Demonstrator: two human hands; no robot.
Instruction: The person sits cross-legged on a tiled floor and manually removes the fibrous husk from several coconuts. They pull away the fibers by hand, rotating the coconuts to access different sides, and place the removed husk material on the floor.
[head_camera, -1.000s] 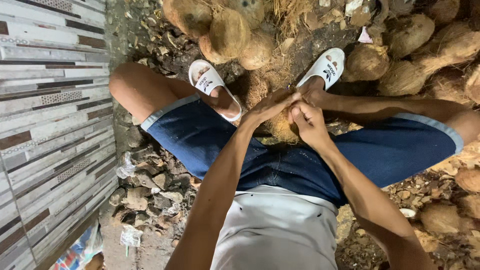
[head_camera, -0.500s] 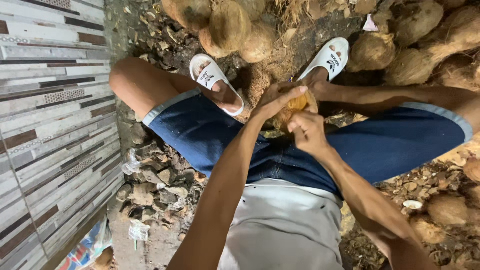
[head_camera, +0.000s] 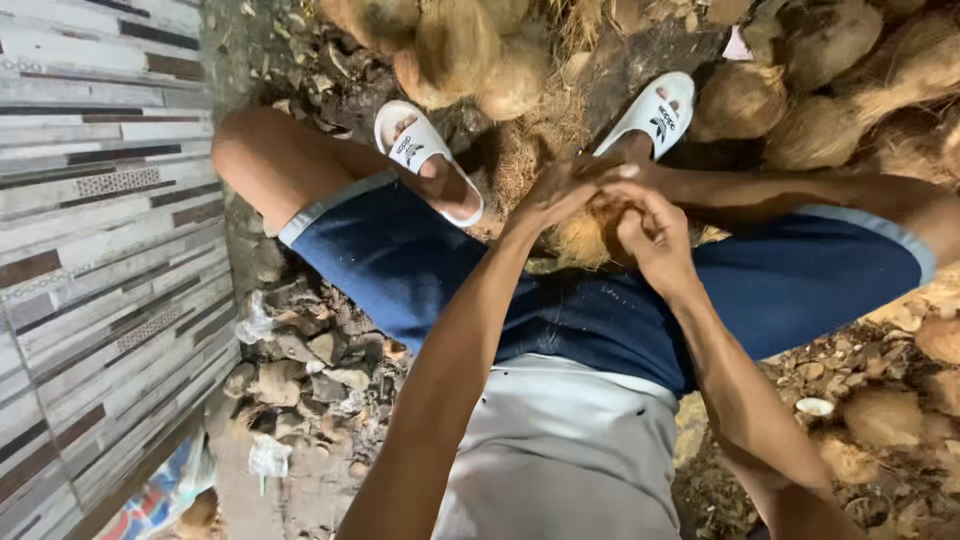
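1. Husked coconut (head_camera: 590, 235): a fibrous yellow-brown lump, low between the knees, just above the hem of the blue shorts (head_camera: 450, 270). Mostly covered by both hands; its long axis cannot be made out.
2. Left hand (head_camera: 560, 190): wrapped over the nut's upper left side, fingers curled down into the fibre. Gripping, touching.
3. Right hand (head_camera: 655, 235): clenched on the nut's right side, knuckles up, thumb pressed in. Also touching.
4. Key relation: the nut lies directly between the two hands, left from above-left, right from the right and slightly nearer the body. Neither is clearly closer; both are in contact.
5. Beyond the hands: white sandals (head_camera: 425, 160), one on each foot, flank the nut on either side.
6. Further out: a pile of unhusked coconuts (head_camera: 470, 50) ahead, husk scraps and stones (head_camera: 310, 370) along the tiled wall (head_camera: 90, 250) on the left.
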